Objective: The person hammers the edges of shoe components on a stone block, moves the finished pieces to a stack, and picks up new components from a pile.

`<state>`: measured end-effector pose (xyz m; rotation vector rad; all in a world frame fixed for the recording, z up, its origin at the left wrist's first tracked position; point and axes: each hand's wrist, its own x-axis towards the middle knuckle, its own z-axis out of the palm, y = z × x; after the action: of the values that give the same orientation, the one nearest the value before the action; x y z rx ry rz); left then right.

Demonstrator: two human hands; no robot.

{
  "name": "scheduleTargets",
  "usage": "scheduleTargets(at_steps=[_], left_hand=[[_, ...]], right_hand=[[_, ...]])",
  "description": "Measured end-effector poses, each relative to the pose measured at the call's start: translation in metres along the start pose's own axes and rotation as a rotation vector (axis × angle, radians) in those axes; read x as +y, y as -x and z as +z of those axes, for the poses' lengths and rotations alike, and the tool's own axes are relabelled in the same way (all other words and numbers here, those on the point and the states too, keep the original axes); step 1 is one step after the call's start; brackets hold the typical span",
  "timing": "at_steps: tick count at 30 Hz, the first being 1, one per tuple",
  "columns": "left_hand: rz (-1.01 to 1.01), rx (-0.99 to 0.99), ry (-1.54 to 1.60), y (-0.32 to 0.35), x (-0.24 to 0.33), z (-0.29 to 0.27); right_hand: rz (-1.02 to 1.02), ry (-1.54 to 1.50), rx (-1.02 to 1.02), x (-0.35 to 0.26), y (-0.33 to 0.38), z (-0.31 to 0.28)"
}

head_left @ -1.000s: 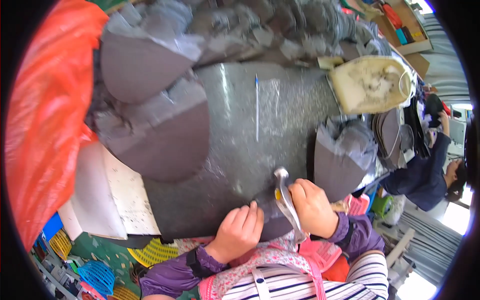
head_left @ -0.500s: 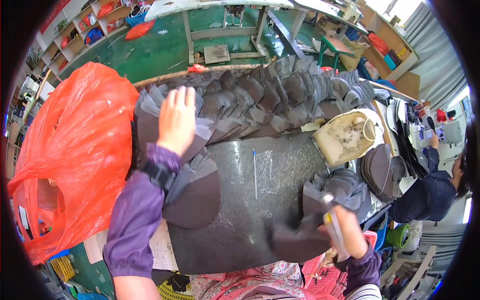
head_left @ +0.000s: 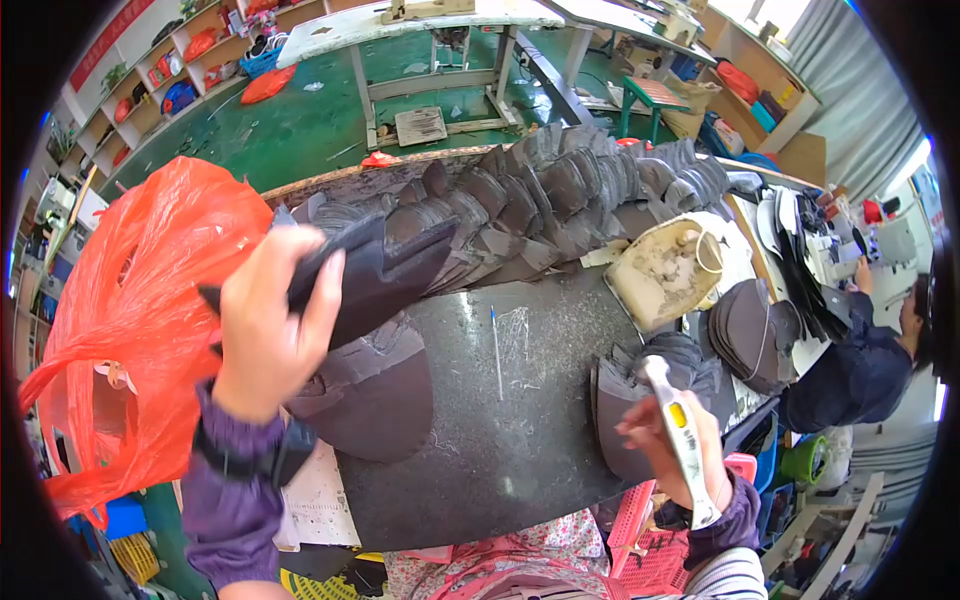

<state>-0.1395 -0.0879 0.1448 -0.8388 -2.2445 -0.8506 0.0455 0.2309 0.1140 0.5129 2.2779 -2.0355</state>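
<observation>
My left hand [head_left: 272, 325] grips a dark, folded bundle of thin sheet pieces [head_left: 385, 275], thumb and fingers on either side of it. The bundle is lifted and tilted at the left of the dark work table. Below it lies a small stack of rounded dark pieces [head_left: 385, 400]. At the right, my right hand [head_left: 685, 450] is closed round a white tool with a yellow patch [head_left: 686, 425]; its working end cannot be made out. Just behind that hand is a pile of dark pieces [head_left: 610, 415], partly hidden by it.
Overlapping dark pieces [head_left: 560, 190] line the table's far side. A dirty cream tub [head_left: 665, 275] stands at the right, near more stacked pieces [head_left: 740, 330]. A thin pen [head_left: 497, 350] lies mid-table. A red plastic bag [head_left: 150, 330] bulges at the left; a co-worker [head_left: 860, 375] sits far right.
My left hand has come nearer and left from the far pile, now with a dark bundle in it. The dark piece by my right hand has moved from the near edge to the right pile.
</observation>
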Motion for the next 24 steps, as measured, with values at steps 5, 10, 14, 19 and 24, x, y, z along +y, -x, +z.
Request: scheduleTargets(at_steps=[5, 10, 14, 19, 24], left_hand=[[-0.205, -0.047, 0.191, 0.050, 0.069, 0.000], [-0.564, -0.111, 0.531, 0.107, 0.127, 0.038], [-0.713, -0.338, 0.647, 0.132, 0.128, 0.053], [-0.819, -0.472, 0.587, 0.148, 0.109, 0.065], [-0.662, -0.292, 0.243, 0.134, 0.041, 0.048]], right_hand=[[-0.711, 0.378, -0.281, -0.019, -0.012, 0.046], [-0.657, 0.375, -0.195, -0.002, -0.002, 0.072], [-0.578, 0.582, -0.289, 0.021, 0.004, 0.062], [-0.499, 0.534, -0.476, 0.035, 0.023, 0.057], [-0.473, 0.514, -0.631, 0.026, 0.034, 0.036]])
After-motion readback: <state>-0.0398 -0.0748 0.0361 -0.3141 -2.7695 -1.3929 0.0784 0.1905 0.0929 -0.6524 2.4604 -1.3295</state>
